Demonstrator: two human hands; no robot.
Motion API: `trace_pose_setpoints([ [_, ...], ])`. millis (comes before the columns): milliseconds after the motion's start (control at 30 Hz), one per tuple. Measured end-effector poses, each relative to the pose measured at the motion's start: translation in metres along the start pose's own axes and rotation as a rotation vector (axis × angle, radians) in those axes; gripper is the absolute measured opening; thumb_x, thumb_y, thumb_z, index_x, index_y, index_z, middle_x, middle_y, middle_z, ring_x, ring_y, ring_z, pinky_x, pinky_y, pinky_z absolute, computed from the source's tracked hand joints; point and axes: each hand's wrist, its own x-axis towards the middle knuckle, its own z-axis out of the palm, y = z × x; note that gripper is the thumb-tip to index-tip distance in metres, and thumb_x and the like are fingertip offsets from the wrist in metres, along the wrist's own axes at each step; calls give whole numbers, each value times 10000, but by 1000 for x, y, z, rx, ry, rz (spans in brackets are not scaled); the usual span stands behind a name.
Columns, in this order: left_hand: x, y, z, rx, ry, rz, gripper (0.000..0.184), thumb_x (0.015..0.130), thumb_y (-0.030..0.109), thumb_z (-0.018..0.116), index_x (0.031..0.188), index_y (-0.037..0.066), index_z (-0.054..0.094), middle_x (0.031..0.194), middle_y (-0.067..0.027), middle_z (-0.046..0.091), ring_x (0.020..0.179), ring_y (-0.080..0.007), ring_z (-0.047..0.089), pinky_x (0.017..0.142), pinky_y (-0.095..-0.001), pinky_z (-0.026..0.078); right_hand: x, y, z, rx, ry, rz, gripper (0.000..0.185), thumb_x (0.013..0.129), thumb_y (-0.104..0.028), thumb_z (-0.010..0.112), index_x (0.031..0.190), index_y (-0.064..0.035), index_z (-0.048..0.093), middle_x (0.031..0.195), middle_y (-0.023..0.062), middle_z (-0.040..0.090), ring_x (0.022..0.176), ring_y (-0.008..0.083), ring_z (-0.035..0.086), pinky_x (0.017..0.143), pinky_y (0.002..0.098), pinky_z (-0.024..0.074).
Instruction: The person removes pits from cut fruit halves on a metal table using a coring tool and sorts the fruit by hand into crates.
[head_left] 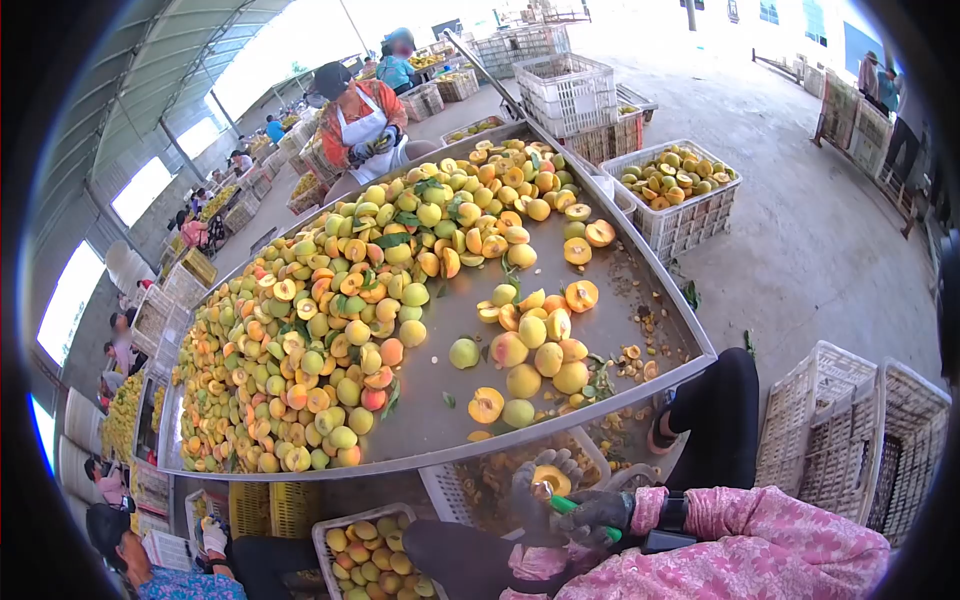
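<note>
Both of my hands are gloved in grey, at the bottom, just below the near edge of the metal table (420, 462). My left hand (527, 497) holds a halved yellow-orange fruit (552, 481) with its cut face up. A tool with a green handle (566, 505) is gripped in my right hand (597, 514), its tip at the fruit. Under my hands is a white crate (455, 500) with fruit scraps. On the table lies a large pile of yellow, green and orange fruit (330, 330), with a smaller group (535, 355) nearer to me.
A crate of fruit (368, 550) stands at the bottom, left of my knee. Empty crates (850, 430) are at the right, and a crate of cut fruit (675, 200) stands past the table. Co-workers sit across the table (365, 125) and at the lower left (150, 560).
</note>
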Motion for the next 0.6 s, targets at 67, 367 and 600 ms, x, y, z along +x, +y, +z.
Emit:
trace_pose_setpoints([
  [67, 9, -6, -15, -169, -107, -19, 435, 867, 369, 457, 1055, -15, 534, 1063, -158, 563, 951, -273, 547, 867, -429, 458, -1, -1, -1, 15, -23, -32, 274, 855, -266, 551, 1019, -49, 519, 712, -3, 515, 512, 59, 481, 417, 187, 390],
  [367, -14, 37, -18, -238, -5, 56, 579, 788, 344, 509, 1203, -53, 440, 1184, -234, 490, 1057, -336, 514, 943, -520, 394, -18, -25, -32, -824, 572, 233, 305, 828, -238, 574, 1056, -43, 520, 796, 47, 572, 536, 126, 552, 439, 256, 468],
  [600, -29, 53, -23, -330, -174, 48, 541, 822, 285, 489, 1272, -2, 399, 1195, -225, 494, 1048, -334, 519, 914, -496, 425, -10, -27, -15, -773, 475, 105, 299, 818, -284, 607, 1007, -75, 509, 745, 34, 543, 512, 126, 520, 462, 295, 448],
])
